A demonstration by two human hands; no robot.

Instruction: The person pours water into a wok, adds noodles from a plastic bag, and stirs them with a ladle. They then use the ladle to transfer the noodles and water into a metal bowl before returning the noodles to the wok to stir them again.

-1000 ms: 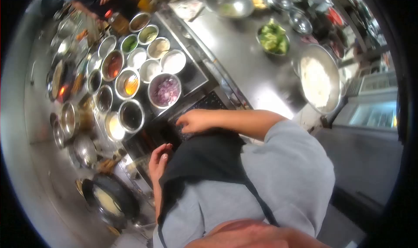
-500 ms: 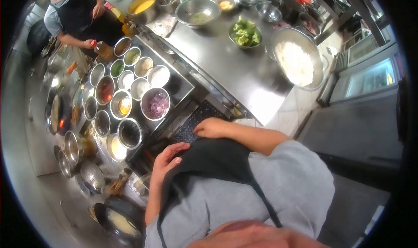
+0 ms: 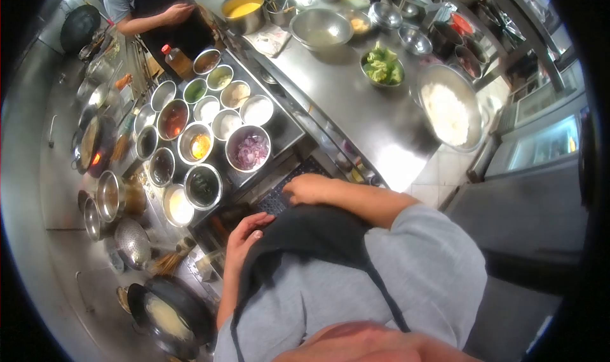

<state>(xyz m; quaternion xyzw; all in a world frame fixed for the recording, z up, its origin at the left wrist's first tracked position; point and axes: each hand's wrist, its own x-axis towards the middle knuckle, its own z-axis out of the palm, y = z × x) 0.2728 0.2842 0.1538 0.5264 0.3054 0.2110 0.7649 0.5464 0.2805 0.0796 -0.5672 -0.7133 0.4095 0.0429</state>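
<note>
My left hand (image 3: 244, 233) lies against the front of my black apron (image 3: 302, 232), its fingers stretched out and together, holding nothing visible. On the apron's far edge rests my right hand (image 3: 308, 189), with its fingers bent down and the fingertips hidden. Nearest to both hands is the seasoning counter, where a metal pot of chopped red onion (image 3: 248, 149) stands at the corner. Beside it are a pot with dark green contents (image 3: 203, 187), a pot with yellow contents (image 3: 196, 143) and a pot of white powder (image 3: 257, 111).
Behind the pots stands a red-capped bottle (image 3: 177, 62), close to a co-worker (image 3: 168, 19) in an apron. A steel table (image 3: 346, 105) bears a bowl of green vegetables (image 3: 382, 67) and a large white-filled colander (image 3: 448, 111). Woks (image 3: 168, 317) sit on the stove at left.
My view has turned, so the counters appear farther right. The co-worker's hand has let go of the bottle. Another person's hand shows at the top. My hands stay against the apron.
</note>
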